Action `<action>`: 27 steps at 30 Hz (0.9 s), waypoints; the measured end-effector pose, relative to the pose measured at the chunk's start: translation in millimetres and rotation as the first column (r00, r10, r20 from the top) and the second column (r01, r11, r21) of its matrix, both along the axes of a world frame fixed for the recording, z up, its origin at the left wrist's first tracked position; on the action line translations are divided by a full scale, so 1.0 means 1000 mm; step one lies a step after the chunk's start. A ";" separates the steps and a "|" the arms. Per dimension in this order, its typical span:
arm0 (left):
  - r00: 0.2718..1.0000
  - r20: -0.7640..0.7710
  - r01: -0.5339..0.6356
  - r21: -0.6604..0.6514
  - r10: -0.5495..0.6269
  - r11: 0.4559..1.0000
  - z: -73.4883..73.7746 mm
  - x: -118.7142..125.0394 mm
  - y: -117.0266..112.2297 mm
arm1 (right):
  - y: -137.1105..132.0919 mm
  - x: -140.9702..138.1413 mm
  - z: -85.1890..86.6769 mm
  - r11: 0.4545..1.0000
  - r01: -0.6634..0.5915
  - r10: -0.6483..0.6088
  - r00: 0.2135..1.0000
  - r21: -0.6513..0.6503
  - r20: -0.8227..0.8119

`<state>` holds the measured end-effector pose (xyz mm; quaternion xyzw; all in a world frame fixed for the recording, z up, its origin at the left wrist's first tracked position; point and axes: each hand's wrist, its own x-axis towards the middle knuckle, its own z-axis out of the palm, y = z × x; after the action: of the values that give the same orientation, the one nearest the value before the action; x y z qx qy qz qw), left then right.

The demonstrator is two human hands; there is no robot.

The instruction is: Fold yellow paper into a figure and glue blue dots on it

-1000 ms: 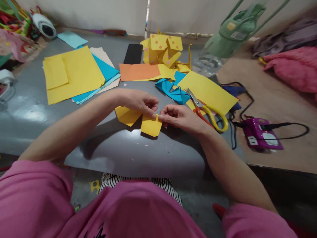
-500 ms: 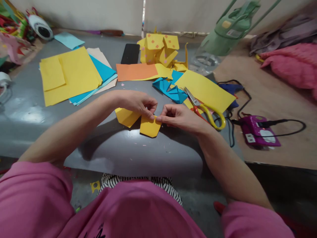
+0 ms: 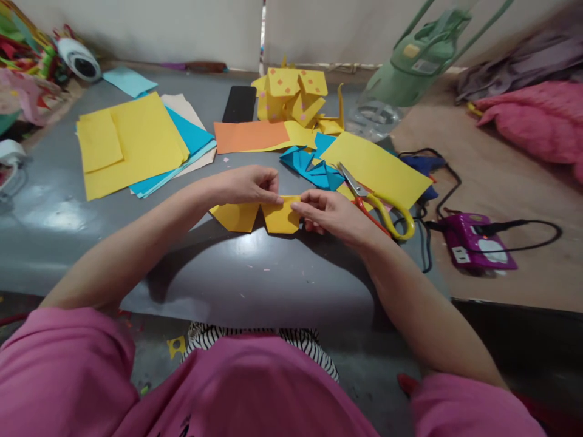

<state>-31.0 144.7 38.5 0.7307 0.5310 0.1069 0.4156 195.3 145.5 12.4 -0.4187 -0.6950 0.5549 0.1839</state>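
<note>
Left hand (image 3: 248, 185): centre of frame, fingers curled, thumb and fingertips pinched on the top edge of the yellow folded paper (image 3: 280, 220).
Right hand (image 3: 334, 215): just right of centre, fingers bent, thumb and forefinger pinching the same paper at its right upper corner; the two hands' fingertips nearly meet.
Yellow folded paper: centre of frame, held just above or on the grey table (image 3: 68, 206), which of the two cannot be told; two flaps hang below the fingers.
Scissors (image 3: 378, 203): yellow and red handles, lying just right of the right hand, blades on a yellow sheet (image 3: 382, 173).
Blue folded pieces (image 3: 312, 167): just above the hands, beside the scissor tips.
Orange sheet (image 3: 248, 135): flat, upper centre.
Black phone (image 3: 240, 103): above the orange sheet.
Dotted yellow paper models (image 3: 296, 94): upper centre, right of the phone.
Stack of yellow and blue sheets (image 3: 127, 142): upper left.
Purple device (image 3: 473, 240): right of frame, black cable attached.
Green fan base (image 3: 410, 67): upper right.
Pink cloth (image 3: 537, 118): far upper right.
</note>
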 end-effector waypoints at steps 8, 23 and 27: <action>0.991 0.132 -0.016 -0.026 0.019 1.000 -0.004 -0.008 -0.001 | -0.001 -0.002 -0.002 0.999 -0.022 0.023 1.000 -0.037 0.002; 0.997 0.081 -0.012 0.057 0.007 0.998 0.001 0.019 0.014 | -0.007 -0.006 0.003 0.997 0.039 -0.036 0.998 -0.063 0.057; 0.996 0.087 -0.037 0.030 0.034 0.999 0.001 0.019 0.014 | -0.005 -0.004 0.001 0.998 0.014 -0.012 1.000 -0.069 0.028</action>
<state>-12.0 158.6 39.8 0.7223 0.5235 0.1543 0.4247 191.3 140.2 13.5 -0.4370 -0.6751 0.5714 0.1634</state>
